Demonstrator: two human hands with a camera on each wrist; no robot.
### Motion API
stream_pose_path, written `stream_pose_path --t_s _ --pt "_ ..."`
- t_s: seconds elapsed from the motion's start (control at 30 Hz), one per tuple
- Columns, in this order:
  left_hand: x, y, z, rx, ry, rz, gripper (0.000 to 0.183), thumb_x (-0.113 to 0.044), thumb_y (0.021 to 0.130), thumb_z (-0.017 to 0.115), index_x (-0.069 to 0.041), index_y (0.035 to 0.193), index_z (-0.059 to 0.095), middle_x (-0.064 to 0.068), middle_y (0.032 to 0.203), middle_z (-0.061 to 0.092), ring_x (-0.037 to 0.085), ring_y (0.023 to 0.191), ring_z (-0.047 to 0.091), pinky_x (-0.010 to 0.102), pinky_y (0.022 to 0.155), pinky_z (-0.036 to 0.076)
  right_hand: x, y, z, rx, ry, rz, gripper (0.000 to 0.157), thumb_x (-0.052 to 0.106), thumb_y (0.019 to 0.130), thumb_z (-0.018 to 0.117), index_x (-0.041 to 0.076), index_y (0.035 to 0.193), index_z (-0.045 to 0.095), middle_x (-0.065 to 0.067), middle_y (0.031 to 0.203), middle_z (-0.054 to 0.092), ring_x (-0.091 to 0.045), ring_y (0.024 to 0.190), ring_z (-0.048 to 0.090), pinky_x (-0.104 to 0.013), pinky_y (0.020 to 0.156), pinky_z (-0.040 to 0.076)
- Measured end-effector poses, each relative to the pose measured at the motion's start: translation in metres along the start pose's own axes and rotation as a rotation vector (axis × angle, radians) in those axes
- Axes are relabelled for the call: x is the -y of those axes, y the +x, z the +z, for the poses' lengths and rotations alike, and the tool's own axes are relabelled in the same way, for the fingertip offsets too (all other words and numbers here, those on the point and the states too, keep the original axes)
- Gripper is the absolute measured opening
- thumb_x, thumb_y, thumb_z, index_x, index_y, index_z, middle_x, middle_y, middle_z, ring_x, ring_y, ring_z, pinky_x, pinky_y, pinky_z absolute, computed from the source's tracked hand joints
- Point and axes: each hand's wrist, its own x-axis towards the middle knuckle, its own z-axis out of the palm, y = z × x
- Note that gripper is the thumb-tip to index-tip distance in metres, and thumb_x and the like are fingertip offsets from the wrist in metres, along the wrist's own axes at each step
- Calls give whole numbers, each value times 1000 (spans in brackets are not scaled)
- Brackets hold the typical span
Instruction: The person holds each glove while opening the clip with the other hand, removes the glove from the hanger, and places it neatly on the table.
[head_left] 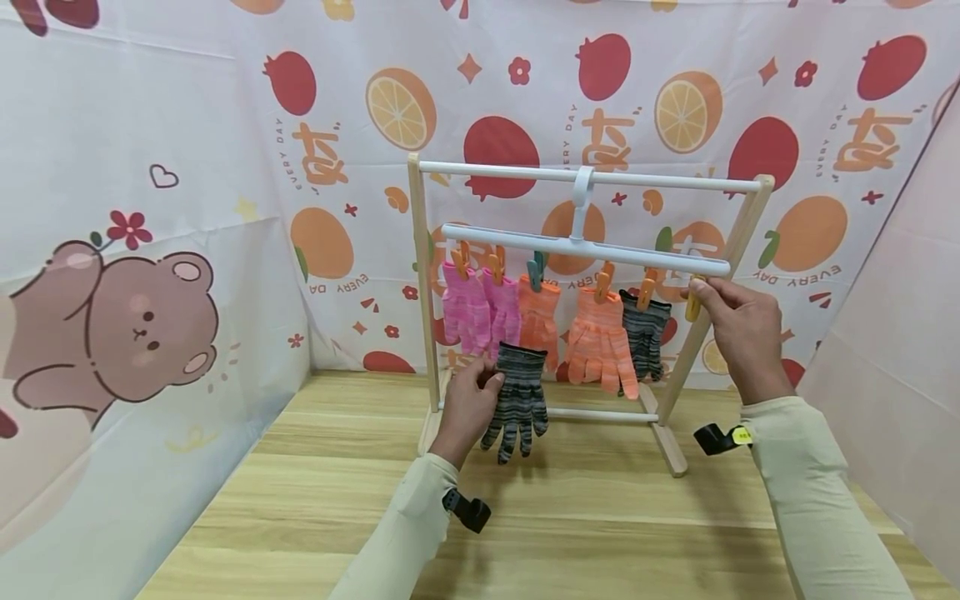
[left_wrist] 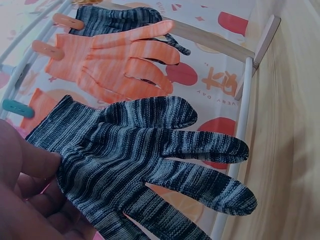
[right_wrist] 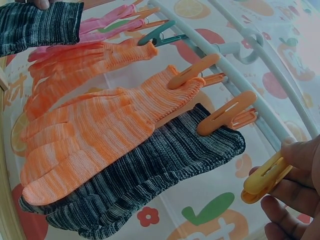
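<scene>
Left hand point(head_left: 472, 400): thumb and fingers pinch the side of a grey-black striped knit glove point(head_left: 517, 400) near the cuff; glove fingers down, below left half of hanger point(head_left: 637, 254). Right hand point(head_left: 746, 329): pinching upper end of yellow clothespin point(head_left: 693, 307), at hanger's right end; whether its jaws part, cannot tell. Second striped glove point(head_left: 647, 333) partly covered by orange glove point(head_left: 600, 333). Held glove's lower fingers cut off in left wrist view; only its cuff end shows in right.
</scene>
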Motion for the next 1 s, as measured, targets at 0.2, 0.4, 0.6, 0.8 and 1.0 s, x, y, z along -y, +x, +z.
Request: stream_pose_path --t_s 0.2,0.4,0.6,0.8,1.0 --pt "1 -1 -1 -5 0 4 7 -12 101 62 -6 101 67 6 89 63 21 80 55 38 72 45 -1 0 1 -4 10 -14 55 49 97 62 10 135 67 23 92 71 -11 114 59 -49 110 40" --pt "3 -1 -1 -4 -11 12 7 -11 101 63 -6 98 66 5 87 62 21 79 54 38 73 44 -2 1 1 -1 12 -20 55 49 98 62 9 135 67 22 93 72 -11 114 58 -50 111 39" --pt "6 -2 0 -14 -11 18 6 -9 99 64 -5 95 66 5 85 63 21 80 55 38 74 45 -3 1 1 -4 1 -19 55 50 97 62 10 135 67 20 94 73 -9 114 59 -48 108 41" --pt "7 -3 -2 -1 2 4 7 -10 100 63 -4 96 66 4 84 62 20 77 53 37 71 43 -2 1 0 -5 -2 -19 56 51 97 62 10 135 67 24 90 71 -10 114 57 -48 107 40" --pt "9 -3 -3 15 0 -19 8 -11 101 62 -5 99 67 5 86 62 20 77 53 36 71 43 0 0 0 0 1 -15 56 50 97 62 10 135 67 23 91 72 -11 117 57 -50 110 39"
